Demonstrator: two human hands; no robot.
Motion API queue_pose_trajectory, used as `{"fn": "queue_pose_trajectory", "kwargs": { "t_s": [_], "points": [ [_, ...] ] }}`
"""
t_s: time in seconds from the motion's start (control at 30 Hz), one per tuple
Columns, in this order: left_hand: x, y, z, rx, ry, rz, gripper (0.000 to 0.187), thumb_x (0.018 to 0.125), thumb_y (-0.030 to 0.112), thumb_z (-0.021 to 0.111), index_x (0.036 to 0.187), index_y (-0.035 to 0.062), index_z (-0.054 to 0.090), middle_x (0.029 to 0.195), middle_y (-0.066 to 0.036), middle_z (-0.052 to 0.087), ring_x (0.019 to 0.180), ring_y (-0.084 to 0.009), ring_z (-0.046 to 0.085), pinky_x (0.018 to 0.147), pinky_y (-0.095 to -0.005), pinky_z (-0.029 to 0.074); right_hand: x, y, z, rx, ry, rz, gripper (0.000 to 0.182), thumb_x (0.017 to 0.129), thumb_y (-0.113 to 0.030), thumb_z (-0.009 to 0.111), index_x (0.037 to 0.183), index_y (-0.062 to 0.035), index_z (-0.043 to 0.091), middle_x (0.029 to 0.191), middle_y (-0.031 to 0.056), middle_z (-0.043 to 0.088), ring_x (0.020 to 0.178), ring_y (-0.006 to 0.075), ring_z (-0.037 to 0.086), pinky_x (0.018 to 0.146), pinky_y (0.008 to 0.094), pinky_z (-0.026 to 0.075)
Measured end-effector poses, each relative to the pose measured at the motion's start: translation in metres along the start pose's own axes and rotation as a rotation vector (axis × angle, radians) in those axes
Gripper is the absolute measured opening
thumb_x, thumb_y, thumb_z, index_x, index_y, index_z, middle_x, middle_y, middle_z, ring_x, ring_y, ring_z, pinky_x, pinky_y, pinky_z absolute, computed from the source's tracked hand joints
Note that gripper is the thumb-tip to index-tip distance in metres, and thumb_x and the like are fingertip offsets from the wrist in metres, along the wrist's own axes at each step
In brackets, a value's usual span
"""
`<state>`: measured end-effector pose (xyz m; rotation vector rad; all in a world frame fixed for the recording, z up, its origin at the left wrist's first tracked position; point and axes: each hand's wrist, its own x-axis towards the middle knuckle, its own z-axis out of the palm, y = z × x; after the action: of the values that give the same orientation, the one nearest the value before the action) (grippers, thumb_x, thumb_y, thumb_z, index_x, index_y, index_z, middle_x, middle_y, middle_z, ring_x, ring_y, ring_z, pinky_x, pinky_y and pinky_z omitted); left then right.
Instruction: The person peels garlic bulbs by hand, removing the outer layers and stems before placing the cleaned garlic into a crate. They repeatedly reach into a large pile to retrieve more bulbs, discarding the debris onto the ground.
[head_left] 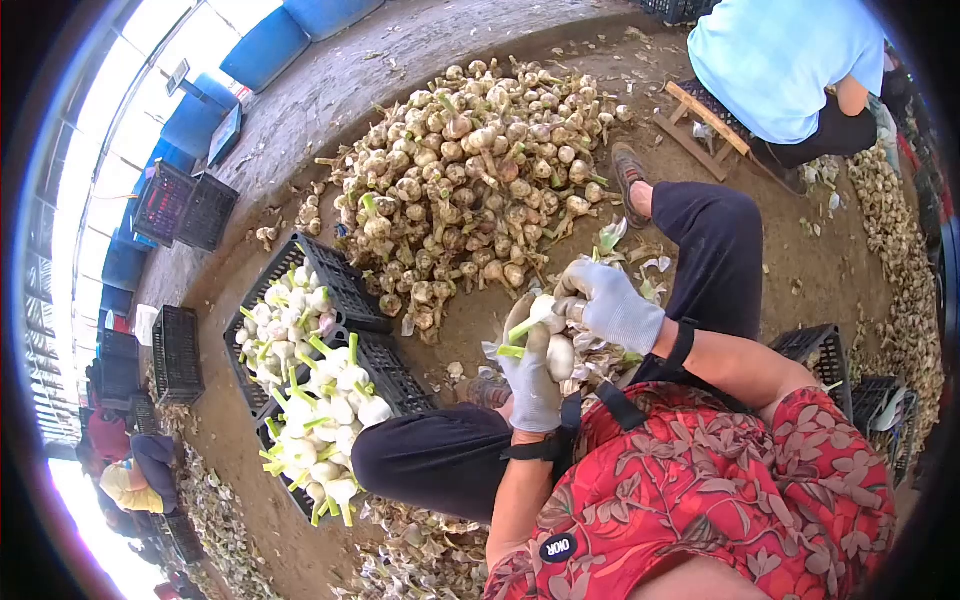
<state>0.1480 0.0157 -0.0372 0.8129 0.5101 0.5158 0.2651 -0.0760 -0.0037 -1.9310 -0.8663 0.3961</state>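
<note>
My left hand (pixel 534 385) wears a pale work glove, its fingers closed around peeled white garlic bulbs (pixel 560 357) with trimmed green stems. My right hand (pixel 608 300), gloved too, pinches at the upper garlic bulb (pixel 546 313) in that grip; its fingertips are partly hidden. Beyond my hands lies a large heap of unpeeled garlic (pixel 450 190) with brown, dirty skins. Loose skins lie by my legs. Left of my knee, clean garlic bulbs (pixel 325 425) fill a black crate, and more white garlic (pixel 287 325) sits in the crate behind it.
A person in a light blue shirt (pixel 785 65) sits at the upper right beside a wooden frame (pixel 705 130). Black crates (pixel 178 355) stand at the left, and another crate (pixel 815 360) is at my right. Blue barrels (pixel 265 50) line the far edge. Other people work at lower left.
</note>
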Motion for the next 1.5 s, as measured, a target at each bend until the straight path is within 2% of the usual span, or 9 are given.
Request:
{"fn": "queue_pose_trajectory", "kwargs": {
  "t_s": [0.13, 0.67, 0.8, 0.9, 1.07, 1.2, 1.3, 1.47, 1.5],
  "points": [
    [-0.001, -0.003, -0.007, 0.010, 0.041, -0.017, 0.040, 0.090, 0.017, 0.063, 0.125, 0.0023, 0.050, 0.104, -0.008, 0.062, 0.080, -0.0120, 0.061, 0.065, -0.0235, 0.053, -0.001, -0.001, 0.001, -0.197, -0.001, -0.264, 0.015, 0.076, -0.012, 0.068, 0.085, -0.0027, 0.060, 0.085, 0.0152, 0.060, 0.082, 0.0354, 0.061, 0.068, 0.0409, 0.048],
    [0.003, -0.010, -0.024, 0.065, -0.116, 0.098, 0.031, 0.080, 0.011, 0.072, 0.107, 0.0003, 0.061, 0.125, -0.014, 0.056, 0.109, -0.0249, 0.059, 0.093, -0.0372, 0.049, 0.025, 0.053, 0.001, -0.447, 0.172, -0.023, 0.015, 0.082, -0.016, 0.063, 0.088, -0.0019, 0.060, 0.088, 0.0175, 0.061, 0.084, 0.0368, 0.062, 0.072, 0.0425, 0.050],
    [0.001, -0.002, -0.021, -0.189, -0.137, 0.040, 0.026, 0.077, 0.010, 0.075, 0.100, 0.0076, 0.064, 0.133, -0.014, 0.051, 0.116, -0.0296, 0.056, 0.094, -0.0406, 0.051, 0.032, 0.048, -0.017, -0.874, -0.610, 0.242, 0.034, 0.074, -0.013, 0.066, 0.106, -0.0030, 0.062, 0.101, 0.0164, 0.063, 0.095, 0.0350, 0.064, 0.080, 0.0418, 0.051],
    [0.001, 0.012, -0.023, -0.317, -0.181, -0.048, 0.026, 0.076, 0.007, 0.076, 0.099, 0.0096, 0.065, 0.133, -0.013, 0.051, 0.117, -0.0299, 0.056, 0.097, -0.0423, 0.050, 0.018, 0.039, -0.026, -0.617, -0.527, -0.069, 0.041, 0.070, -0.006, 0.066, 0.112, -0.0041, 0.061, 0.107, 0.0188, 0.062, 0.099, 0.0357, 0.063, 0.083, 0.0420, 0.051],
    [0.001, 0.017, -0.016, -0.227, -0.075, 0.073, 0.017, 0.075, -0.004, 0.069, 0.091, 0.0017, 0.065, 0.128, -0.015, 0.054, 0.113, -0.0284, 0.058, 0.096, -0.0398, 0.049, 0.038, -0.011, -0.039, 0.114, -0.509, -0.071, 0.039, 0.074, -0.013, 0.070, 0.110, -0.0004, 0.062, 0.104, 0.0181, 0.065, 0.094, 0.0294, 0.064, 0.081, 0.0368, 0.050],
    [0.005, 0.024, -0.017, 0.103, -0.007, 0.214, 0.018, 0.076, -0.005, 0.068, 0.090, 0.0056, 0.064, 0.129, -0.012, 0.053, 0.114, -0.0251, 0.056, 0.097, -0.0381, 0.047, 0.047, -0.028, -0.019, 0.154, -0.413, 0.062, 0.022, 0.076, -0.008, 0.069, 0.096, -0.0002, 0.067, 0.083, 0.0097, 0.068, 0.079, 0.0171, 0.064, 0.073, 0.0311, 0.050],
    [0.010, 0.019, -0.030, 0.185, 0.019, 0.335, 0.017, 0.076, -0.005, 0.068, 0.089, 0.0048, 0.063, 0.125, -0.011, 0.054, 0.113, -0.0244, 0.055, 0.096, -0.0362, 0.047, 0.076, -0.041, -0.018, 0.102, -0.566, 0.077, 0.019, 0.076, -0.007, 0.068, 0.093, 0.0015, 0.067, 0.080, 0.0105, 0.068, 0.078, 0.0159, 0.064, 0.073, 0.0299, 0.050],
    [0.014, 0.036, -0.038, 0.179, 0.066, 0.321, 0.024, 0.078, -0.002, 0.070, 0.099, 0.0048, 0.062, 0.122, -0.010, 0.055, 0.100, -0.0247, 0.062, 0.071, -0.0323, 0.058, 0.130, 0.001, -0.005, 0.481, -0.453, 0.341, 0.018, 0.086, -0.018, 0.065, 0.092, -0.0011, 0.066, 0.081, 0.0113, 0.069, 0.074, 0.0174, 0.063, 0.069, 0.0329, 0.050],
    [0.016, 0.040, -0.039, 0.134, 0.073, 0.317, 0.026, 0.077, -0.002, 0.070, 0.101, 0.0045, 0.061, 0.122, -0.010, 0.055, 0.100, -0.0249, 0.062, 0.071, -0.0321, 0.058, 0.138, 0.019, -0.003, -0.092, -0.390, 0.012, 0.017, 0.083, -0.014, 0.064, 0.096, -0.0022, 0.064, 0.084, 0.0167, 0.067, 0.080, 0.0262, 0.065, 0.072, 0.0369, 0.051]
  ]
}}
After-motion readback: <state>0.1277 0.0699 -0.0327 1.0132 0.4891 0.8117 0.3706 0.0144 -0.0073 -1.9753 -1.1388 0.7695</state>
